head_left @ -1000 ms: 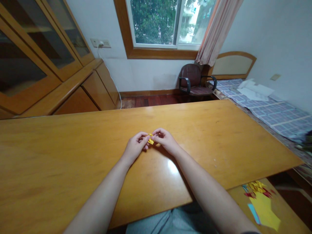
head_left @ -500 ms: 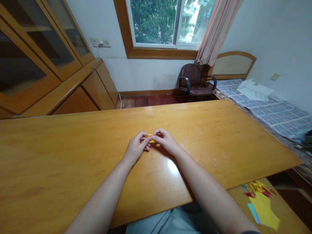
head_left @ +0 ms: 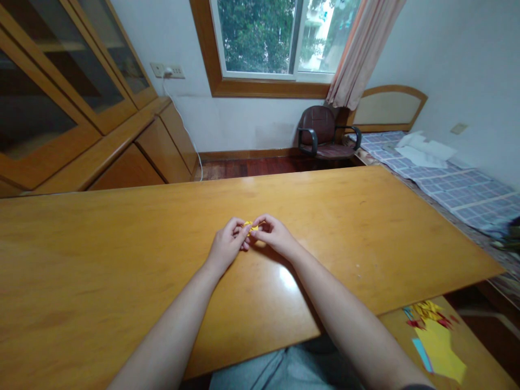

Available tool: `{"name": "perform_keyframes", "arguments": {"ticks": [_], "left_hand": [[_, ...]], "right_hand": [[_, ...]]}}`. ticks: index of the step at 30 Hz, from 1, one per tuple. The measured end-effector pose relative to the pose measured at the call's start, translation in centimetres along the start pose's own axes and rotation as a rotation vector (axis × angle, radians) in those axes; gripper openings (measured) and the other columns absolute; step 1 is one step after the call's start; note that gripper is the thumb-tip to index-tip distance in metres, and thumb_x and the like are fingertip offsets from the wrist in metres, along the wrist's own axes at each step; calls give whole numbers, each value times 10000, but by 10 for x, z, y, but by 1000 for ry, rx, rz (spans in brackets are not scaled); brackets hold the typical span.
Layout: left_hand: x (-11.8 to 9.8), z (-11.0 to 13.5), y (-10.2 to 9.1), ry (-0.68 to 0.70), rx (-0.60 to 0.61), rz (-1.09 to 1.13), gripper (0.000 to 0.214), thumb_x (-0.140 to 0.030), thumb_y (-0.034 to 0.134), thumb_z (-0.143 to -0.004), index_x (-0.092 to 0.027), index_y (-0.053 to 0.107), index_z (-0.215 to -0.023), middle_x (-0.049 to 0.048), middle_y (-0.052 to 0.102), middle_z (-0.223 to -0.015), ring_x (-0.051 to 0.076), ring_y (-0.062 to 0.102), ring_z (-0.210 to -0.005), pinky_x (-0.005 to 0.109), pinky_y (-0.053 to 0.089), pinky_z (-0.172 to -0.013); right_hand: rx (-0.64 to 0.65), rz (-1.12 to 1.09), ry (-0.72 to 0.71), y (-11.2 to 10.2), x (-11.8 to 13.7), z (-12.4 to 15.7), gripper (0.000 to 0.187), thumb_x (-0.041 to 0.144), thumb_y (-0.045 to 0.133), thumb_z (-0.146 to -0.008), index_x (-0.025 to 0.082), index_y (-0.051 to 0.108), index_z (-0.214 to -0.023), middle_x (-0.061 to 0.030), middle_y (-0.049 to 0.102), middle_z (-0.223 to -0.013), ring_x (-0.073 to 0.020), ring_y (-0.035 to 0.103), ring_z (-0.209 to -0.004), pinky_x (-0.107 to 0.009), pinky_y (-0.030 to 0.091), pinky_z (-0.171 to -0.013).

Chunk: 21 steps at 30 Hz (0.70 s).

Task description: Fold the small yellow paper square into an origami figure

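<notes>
Folded yellow piece has shifted in the fingertips: half a second ago it was mostly covered by thumbs pressed close together; now the thumbs are a bit apart and more yellow shows. Both forearms reach in from the near side of the tabletop, converging around its middle; right arm has a dark cuff at the bottom edge. Left hand: fingers curled, thumb and index pinching the piece from its left. Right hand: index arched over, thumb below, narrow gap, tips gripping the other side. Piece sits between the two hands, over the tabletop; whether it touches the wood, can't tell. Fold details too small to make out. Off to the right, on a lower wooden surface: yellow sheet, blue strip beside it, yellow pile, red bits around it.
</notes>
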<state>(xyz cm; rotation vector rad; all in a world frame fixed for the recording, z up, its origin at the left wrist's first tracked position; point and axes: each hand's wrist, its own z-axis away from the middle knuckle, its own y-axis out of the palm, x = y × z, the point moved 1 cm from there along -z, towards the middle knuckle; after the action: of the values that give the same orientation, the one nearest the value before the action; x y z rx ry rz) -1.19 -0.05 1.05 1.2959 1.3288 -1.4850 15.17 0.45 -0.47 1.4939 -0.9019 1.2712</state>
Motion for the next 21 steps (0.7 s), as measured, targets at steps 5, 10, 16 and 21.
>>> {"name": "perform_keyframes", "arguments": {"ticks": [5,10,16,21], "left_hand": [[3,-1,0,9,-39,-61,294,-493,593,-843,-208,525,-871,-36,621,-608,129,616,-493,220,487,-488],[-2,-1,-1,12,-131,-48,275,-448,635,-799,-203,559,-896,6,652,-800,146,652,-632,215,506,-496],[-1,-4,-1,0,-117,18,235,-368,648,-771,-177,609,-903,2,662,-795,132,643,-616,232,527,-584],[6,-8,-2,-37,-95,126,256,-357,652,-753,-166,597,-915,-5,652,-817,140,662,-642,254,535,-629]], "right_hand": [[-14,16,-13,1,2,0,297,355,742,-722,184,574,-897,34,610,-684,-103,571,-629,-229,433,-620],[-33,78,-32,2,2,0,271,355,726,-723,172,604,-883,26,605,-688,-107,555,-631,-236,429,-611],[-77,258,-114,-1,-2,0,193,309,676,-775,169,638,-902,-6,644,-768,-118,578,-669,-244,454,-636],[-141,487,-304,-1,6,3,114,257,650,-818,177,692,-887,-37,669,-850,-143,607,-768,-265,469,-715]]}}
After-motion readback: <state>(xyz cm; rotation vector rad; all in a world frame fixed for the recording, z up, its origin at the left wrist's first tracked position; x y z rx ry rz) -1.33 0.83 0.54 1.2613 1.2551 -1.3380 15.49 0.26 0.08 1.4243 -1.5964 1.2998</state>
